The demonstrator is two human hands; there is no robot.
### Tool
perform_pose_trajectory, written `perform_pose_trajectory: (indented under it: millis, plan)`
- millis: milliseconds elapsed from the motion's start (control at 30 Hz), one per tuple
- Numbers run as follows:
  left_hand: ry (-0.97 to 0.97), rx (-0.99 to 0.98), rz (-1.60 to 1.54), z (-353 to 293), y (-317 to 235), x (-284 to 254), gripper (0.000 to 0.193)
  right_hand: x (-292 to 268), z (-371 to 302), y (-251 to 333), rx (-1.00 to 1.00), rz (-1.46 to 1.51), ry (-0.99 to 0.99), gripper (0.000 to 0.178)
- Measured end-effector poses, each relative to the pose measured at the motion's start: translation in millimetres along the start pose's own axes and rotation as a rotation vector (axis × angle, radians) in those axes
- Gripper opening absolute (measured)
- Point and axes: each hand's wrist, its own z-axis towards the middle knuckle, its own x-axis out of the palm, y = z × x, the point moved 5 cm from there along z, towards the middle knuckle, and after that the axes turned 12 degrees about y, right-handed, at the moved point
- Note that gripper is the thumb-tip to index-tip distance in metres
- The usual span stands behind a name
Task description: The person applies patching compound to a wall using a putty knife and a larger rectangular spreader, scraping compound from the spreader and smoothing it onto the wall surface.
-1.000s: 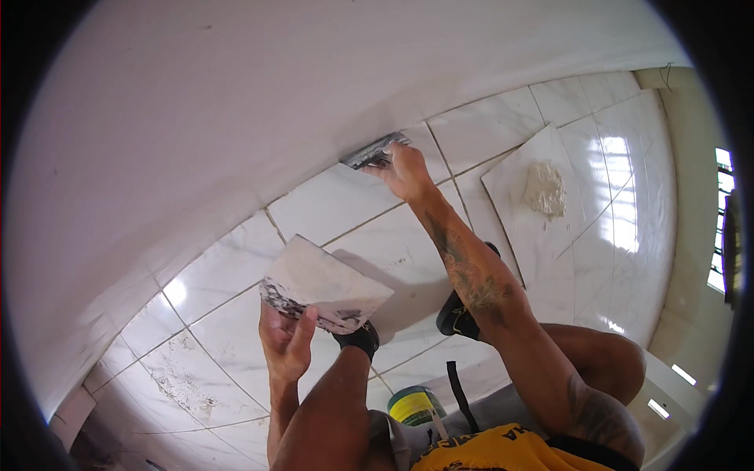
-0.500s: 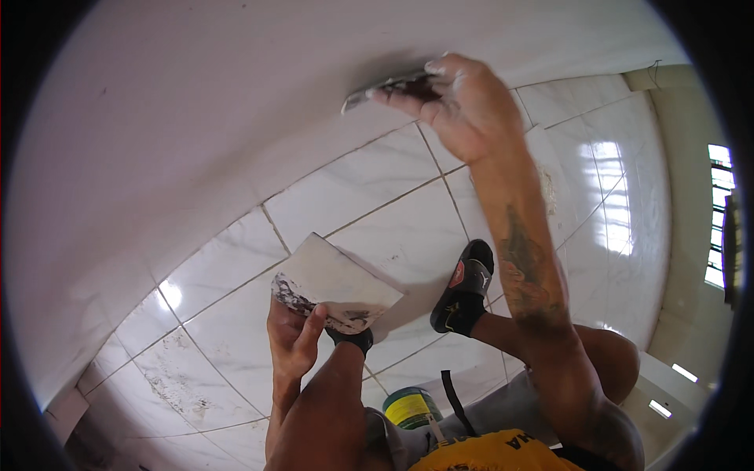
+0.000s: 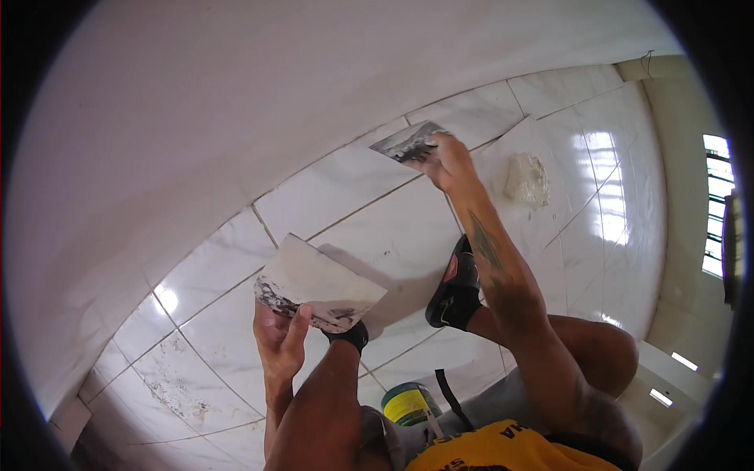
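Note:
My left hand (image 3: 281, 339) is closed round the near edge of a flat, off-white plaster board (image 3: 322, 276), its thumb on top. Dark smears and white paste mark that near edge. Out in front and to the right, my right hand (image 3: 445, 163) grips a wide, flat putty scraper (image 3: 412, 141) with white filler on its dark blade. The blade hangs over the tiles, a little away from the white wall (image 3: 236, 86). How the right fingers wrap beneath the scraper is partly hidden.
Glossy tiled floor (image 3: 369, 235) with plaster smears at the left runs along the wall. A whitish crusted patch (image 3: 526, 180) lies right of my forearm. Between my legs stands a green and yellow tub (image 3: 406, 404). My sandalled foot (image 3: 455, 286) rests near the middle.
My right hand has drawn the scraper off the wall, down toward me, and the blade now lies flatter to view. My left hand and board have shifted slightly left.

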Motion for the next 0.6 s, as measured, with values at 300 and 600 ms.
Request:
perform_pose_trajectory:
  millis: [300, 600]
  plan:
    - [-0.052, -0.009, 0.028, -9, 7, -19, 0.049, 12, 67, -23, 0.049, -0.020, 0.157, 0.039]
    - [-0.008, 0.004, -0.029, -7, 6, -9, 0.048, 78, 15, 46, -0.069, 0.004, 0.178, 0.035]
